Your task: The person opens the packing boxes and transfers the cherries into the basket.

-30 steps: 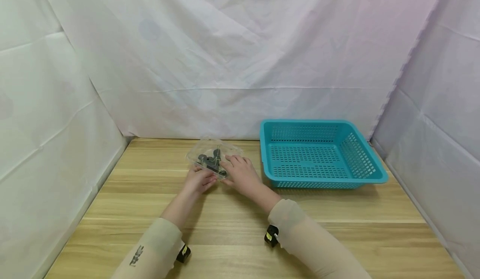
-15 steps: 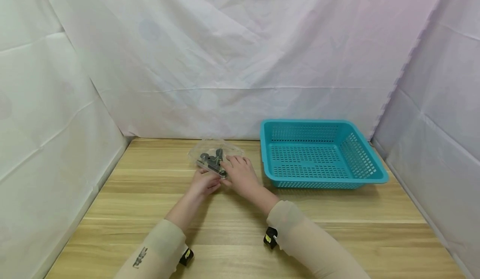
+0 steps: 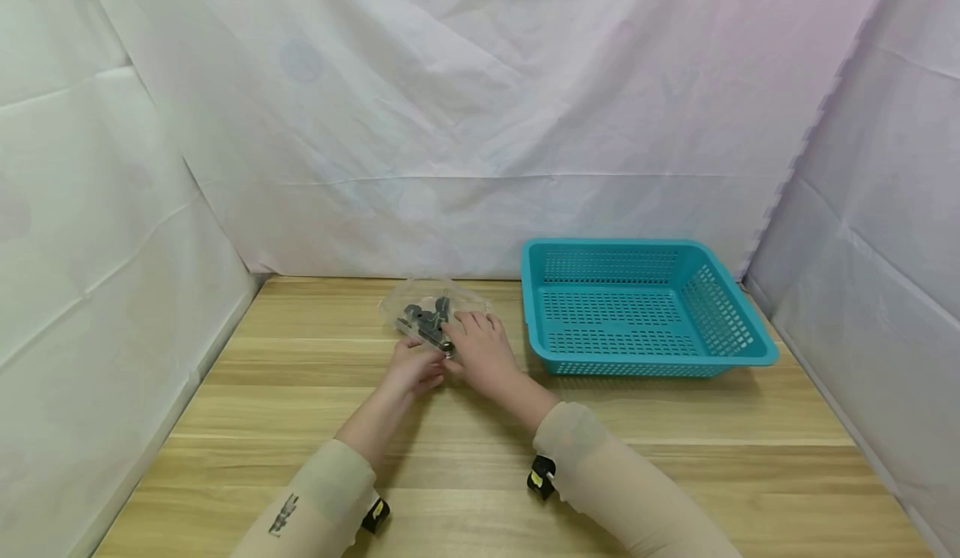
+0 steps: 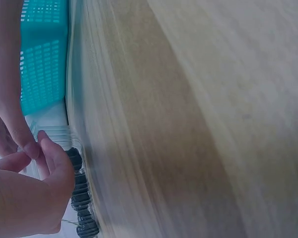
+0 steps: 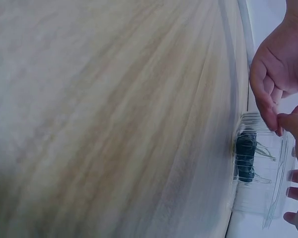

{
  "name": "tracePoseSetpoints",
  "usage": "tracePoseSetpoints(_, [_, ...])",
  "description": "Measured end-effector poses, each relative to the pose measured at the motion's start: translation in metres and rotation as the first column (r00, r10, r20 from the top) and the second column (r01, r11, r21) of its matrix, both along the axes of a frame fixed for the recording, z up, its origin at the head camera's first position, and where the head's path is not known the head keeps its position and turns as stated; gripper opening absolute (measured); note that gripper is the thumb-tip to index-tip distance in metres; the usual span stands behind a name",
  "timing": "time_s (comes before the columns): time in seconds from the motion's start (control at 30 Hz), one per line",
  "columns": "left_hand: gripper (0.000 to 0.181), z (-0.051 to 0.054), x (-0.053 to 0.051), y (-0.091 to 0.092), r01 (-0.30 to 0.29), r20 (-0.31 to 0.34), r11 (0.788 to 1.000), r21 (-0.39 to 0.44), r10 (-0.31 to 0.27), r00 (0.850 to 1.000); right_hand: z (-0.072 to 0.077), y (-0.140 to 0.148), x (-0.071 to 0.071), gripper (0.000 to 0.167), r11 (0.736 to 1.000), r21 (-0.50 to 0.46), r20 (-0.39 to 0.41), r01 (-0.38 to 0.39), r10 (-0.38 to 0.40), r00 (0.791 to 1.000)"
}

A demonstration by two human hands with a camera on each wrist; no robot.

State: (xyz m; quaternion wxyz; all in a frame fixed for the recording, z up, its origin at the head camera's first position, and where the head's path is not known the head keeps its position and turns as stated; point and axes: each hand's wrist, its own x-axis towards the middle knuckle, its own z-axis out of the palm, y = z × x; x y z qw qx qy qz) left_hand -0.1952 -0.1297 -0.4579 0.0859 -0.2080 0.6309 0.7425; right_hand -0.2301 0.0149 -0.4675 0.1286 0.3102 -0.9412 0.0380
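Note:
A clear plastic hinged box [image 3: 397,301] sits near the back of the table, left of the basket. Inside it are several dark pieces [image 3: 426,321], ribbed in the left wrist view, with thin green strands visible in the right wrist view. My left hand [image 3: 411,368] pinches the box's near corner between thumb and fingers. Spread over the right part of the box, my right hand [image 3: 483,351] holds its edge, thumb at the same near corner. Fingertips of both hands meet there and hide that corner. Whether the lid is fastened is unclear.
A turquoise perforated basket [image 3: 645,366] stands to the right, close to the right forearm. White cloth [image 3: 480,124] hangs behind the wood-grain table [image 3: 465,475] and along both sides. Small black cameras [image 3: 542,476] sit at the wrists.
The box has shifted slightly to the right and its left side sits a little differently. My left hand has moved a little right with it; the right hand has barely moved.

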Motion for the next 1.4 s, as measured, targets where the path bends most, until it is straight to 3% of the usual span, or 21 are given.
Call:
tracePoseSetpoints(0.53, [0.073,0.0,-0.003,-0.009,-0.009,0.015,0.999,-0.037,0.009,1.0,0.004,0.006,0.001,0.057,0.997,-0.028,0.031,-0.076,0.077,0.997])
tracePoseSetpoints(0.9, [0.069,0.002,0.001,-0.023,0.04,-0.021,0.998,-0.057,-0.041,0.999,0.005,0.015,0.0,0.053,0.986,-0.023,0.056,-0.166,0.167,0.984])
tracePoseSetpoints(1.4, [0.071,0.003,0.004,-0.037,0.092,-0.016,0.994,-0.063,-0.093,0.996,0.006,0.026,-0.001,0.055,0.962,-0.004,0.071,-0.274,0.274,0.959])
